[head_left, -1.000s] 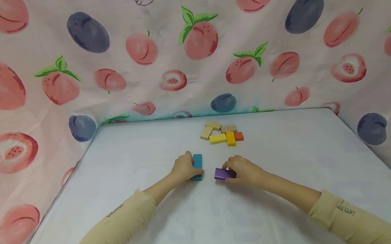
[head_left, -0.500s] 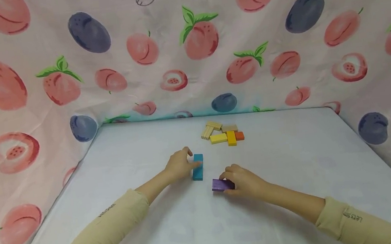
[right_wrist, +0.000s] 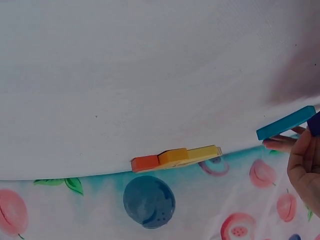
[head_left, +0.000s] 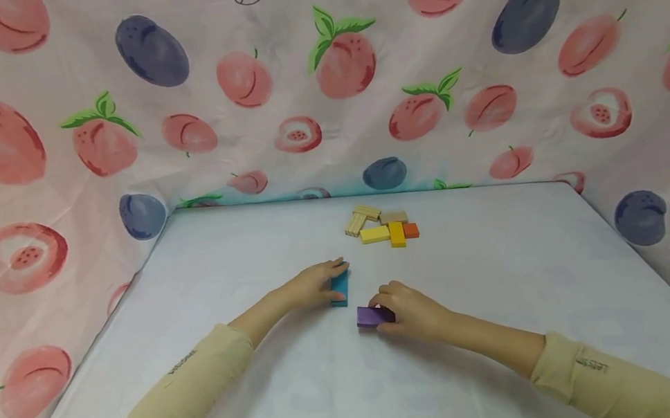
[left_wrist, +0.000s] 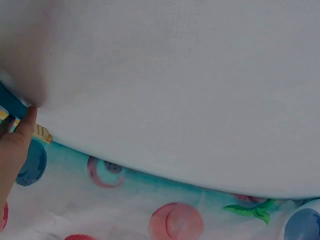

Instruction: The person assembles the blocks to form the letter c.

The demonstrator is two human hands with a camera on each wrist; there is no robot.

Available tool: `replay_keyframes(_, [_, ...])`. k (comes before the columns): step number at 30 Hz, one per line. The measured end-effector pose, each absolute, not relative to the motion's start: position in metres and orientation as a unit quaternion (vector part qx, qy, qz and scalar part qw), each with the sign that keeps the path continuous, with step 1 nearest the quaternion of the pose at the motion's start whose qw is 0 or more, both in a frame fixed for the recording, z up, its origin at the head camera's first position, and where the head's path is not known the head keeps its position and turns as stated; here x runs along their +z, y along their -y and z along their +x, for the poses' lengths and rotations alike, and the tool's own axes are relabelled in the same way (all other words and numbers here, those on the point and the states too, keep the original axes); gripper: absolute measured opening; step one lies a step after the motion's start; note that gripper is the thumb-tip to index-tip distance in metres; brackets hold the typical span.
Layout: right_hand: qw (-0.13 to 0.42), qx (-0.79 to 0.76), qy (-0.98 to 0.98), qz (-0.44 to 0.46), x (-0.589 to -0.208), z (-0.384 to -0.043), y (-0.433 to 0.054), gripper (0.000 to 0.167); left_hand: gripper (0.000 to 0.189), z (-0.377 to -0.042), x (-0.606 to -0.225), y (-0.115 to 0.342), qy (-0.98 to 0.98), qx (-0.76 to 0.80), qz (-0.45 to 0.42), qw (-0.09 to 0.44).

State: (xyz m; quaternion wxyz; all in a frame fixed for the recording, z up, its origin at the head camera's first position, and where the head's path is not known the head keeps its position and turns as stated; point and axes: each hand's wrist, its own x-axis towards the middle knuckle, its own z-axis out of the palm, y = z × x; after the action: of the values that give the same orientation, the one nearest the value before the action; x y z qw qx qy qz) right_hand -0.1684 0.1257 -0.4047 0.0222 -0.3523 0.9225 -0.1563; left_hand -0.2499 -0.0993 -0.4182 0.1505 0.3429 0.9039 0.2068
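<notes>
The left hand [head_left: 313,285], fingers parted and rather straight, touched the blue block [head_left: 341,285] beneath it, seemingly to steady it. The right hand [head_left: 415,311] pinched the purple block [head_left: 368,316] between thumb and curled fingers, palm-side end (perhaps so the other was free).

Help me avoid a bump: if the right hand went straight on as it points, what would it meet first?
Probably the near end of the blue block, or the left hand there, with the held purple block leading; depth is unclear.

Fruit-print cloth backdrop [head_left: 207,165], white-covered table [head_left: 503,251]
</notes>
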Motion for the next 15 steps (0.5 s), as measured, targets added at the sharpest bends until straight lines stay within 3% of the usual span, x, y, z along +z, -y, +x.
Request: replay_keyframes(15, [0.024,-0.144,-0.922,-0.359,-0.4105,-0.1748,-0.1182,0.03,0.067,-0.2437,-0.4178,0.0961,-0.929,0.182,0.3,0.114])
